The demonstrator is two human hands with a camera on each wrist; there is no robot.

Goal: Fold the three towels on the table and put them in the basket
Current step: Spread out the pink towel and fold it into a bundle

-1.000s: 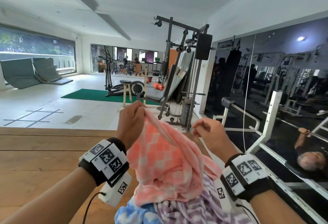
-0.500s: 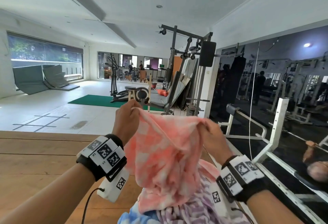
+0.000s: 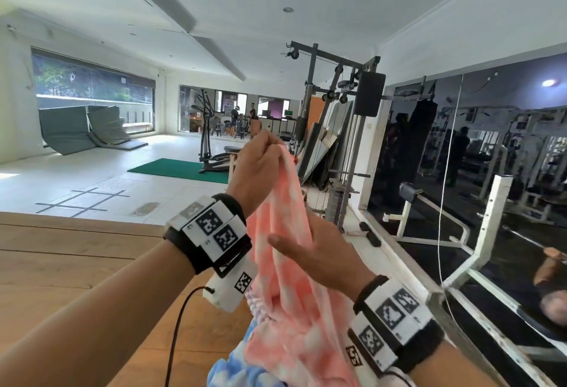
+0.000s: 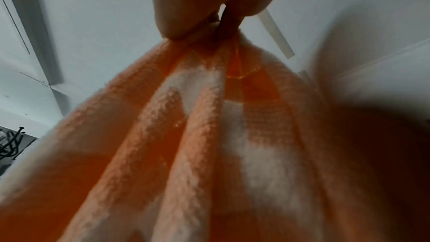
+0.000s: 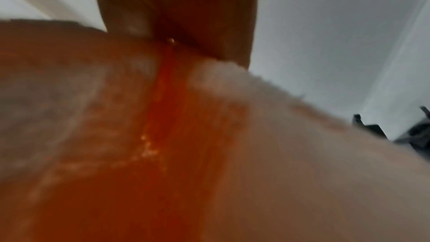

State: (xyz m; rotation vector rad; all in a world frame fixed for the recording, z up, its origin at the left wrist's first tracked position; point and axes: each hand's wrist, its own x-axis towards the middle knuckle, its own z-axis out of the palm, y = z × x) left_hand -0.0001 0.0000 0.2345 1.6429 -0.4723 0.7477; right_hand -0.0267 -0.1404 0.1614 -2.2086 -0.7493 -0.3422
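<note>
My left hand (image 3: 260, 162) is raised and pinches the top of a pink-and-white checked towel (image 3: 285, 208), which hangs down in loose folds. Lower down, my right hand (image 3: 316, 257) grips the towel's middle, thumb pointing left across the cloth. In the left wrist view the fingers (image 4: 186, 6) pinch the bunched towel (image 4: 209, 135) against the ceiling. The right wrist view is blurred, with fingers (image 5: 186, 16) closed on the towel (image 5: 163, 154). A blue-and-white towel (image 3: 233, 368) and a bit of a purple one (image 3: 254, 299) lie under the pink one. No basket is in view.
The wooden table (image 3: 61, 264) stretches to the left below my arms. A cable (image 3: 178, 325) hangs from my left wrist unit. Beyond the table stand a weight machine (image 3: 337, 110), a white bench rack (image 3: 491, 217) and a mirror wall (image 3: 491, 141) on the right.
My left hand has lifted the towel's top higher. My right hand has left the upper edge and dropped to grip the towel's middle, so the cloth now hangs narrow.
</note>
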